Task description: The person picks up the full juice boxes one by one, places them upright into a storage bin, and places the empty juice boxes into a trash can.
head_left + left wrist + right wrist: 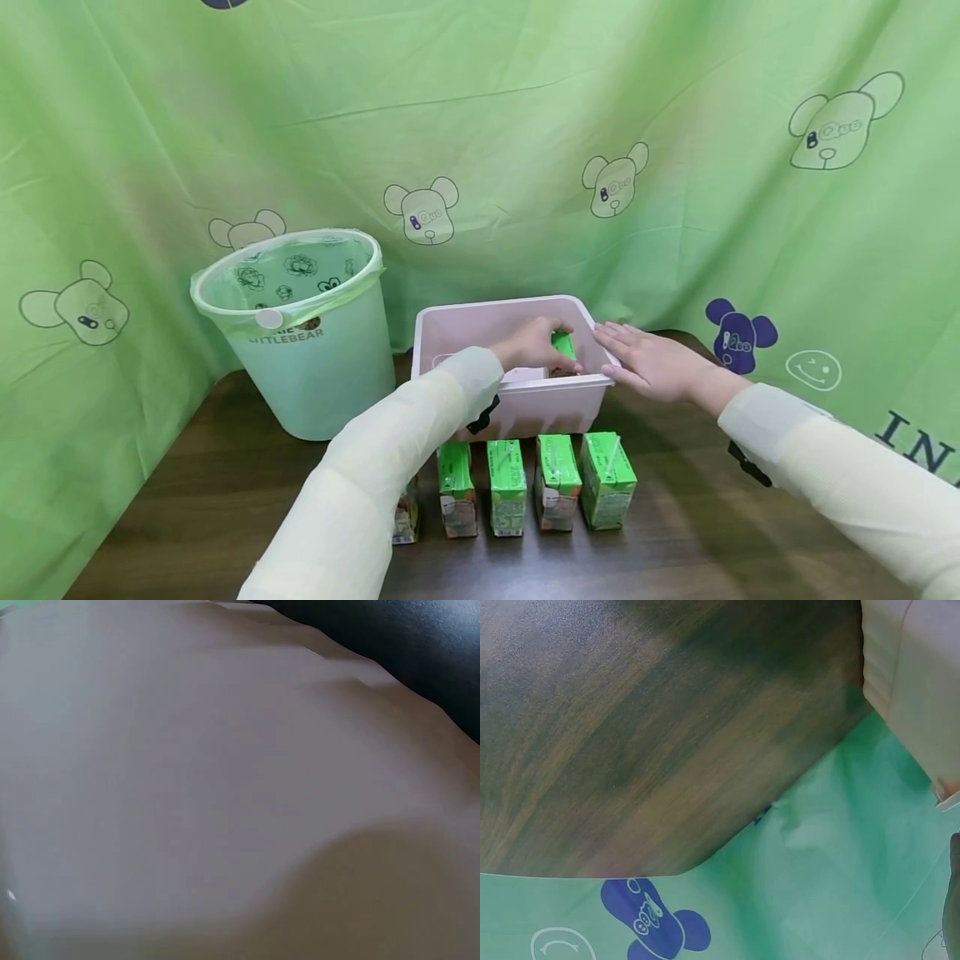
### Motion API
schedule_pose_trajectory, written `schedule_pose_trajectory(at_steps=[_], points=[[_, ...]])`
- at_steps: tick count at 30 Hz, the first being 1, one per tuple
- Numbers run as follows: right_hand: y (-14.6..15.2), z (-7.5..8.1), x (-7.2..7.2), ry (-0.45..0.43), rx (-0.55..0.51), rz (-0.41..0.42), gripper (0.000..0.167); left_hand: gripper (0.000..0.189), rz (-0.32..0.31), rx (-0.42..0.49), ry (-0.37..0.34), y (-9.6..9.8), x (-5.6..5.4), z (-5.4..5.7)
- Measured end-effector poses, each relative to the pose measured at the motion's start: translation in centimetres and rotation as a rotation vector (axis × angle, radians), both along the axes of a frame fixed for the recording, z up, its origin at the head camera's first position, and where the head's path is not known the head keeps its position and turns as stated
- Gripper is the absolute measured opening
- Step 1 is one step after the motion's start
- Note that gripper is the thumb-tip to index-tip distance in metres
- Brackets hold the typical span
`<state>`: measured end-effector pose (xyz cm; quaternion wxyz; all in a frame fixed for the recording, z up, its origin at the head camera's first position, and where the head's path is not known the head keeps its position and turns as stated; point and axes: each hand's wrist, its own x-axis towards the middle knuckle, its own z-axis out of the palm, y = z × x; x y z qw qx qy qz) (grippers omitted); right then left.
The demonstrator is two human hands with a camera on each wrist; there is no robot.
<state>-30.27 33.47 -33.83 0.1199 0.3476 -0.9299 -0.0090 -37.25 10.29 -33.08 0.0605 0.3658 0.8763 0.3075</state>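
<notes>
In the head view, my left hand (534, 343) reaches into a pale pink plastic bin (543, 412) and grips a green-topped drink carton (562, 344) between thumb and fingers. The carton is partly hidden by the hand and the bin's front wall. With its fingers straight, my right hand (656, 362) touches the bin's right rim. In front of the bin stands a row of several upright drink cartons (507, 487) with green tops. My left forearm partly covers the leftmost one. A pale, blurred surface fills most of the left wrist view.
A mint-green trash can (330, 367) with a liner stands left of the bin. Everything stands on a dark wooden table (675, 533). A green printed curtain (510, 125) hangs behind it. In the right wrist view, the bin's side (911, 667) appears at the upper right.
</notes>
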Motion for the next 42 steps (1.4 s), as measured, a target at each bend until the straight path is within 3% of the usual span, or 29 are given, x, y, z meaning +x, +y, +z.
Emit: schedule_pose_trajectory(at_steps=[22, 32, 42], points=[[-0.4, 0.4, 0.4, -0.021, -0.004, -0.007, 0.06, 0.059, -0.052, -0.117, 0.04, 0.2, -0.4, -0.2], [-0.5, 0.3, 0.4, -0.013, 0.002, 0.004, 0.06, 0.065, -0.039, -0.072, -0.049, -0.3, -0.1, 0.2], [-0.4, 0.6, 0.3, -0.023, 0.025, -0.019, 0.061, 0.064, -0.039, -0.015, -0.083, -0.8, -0.3, 0.8]])
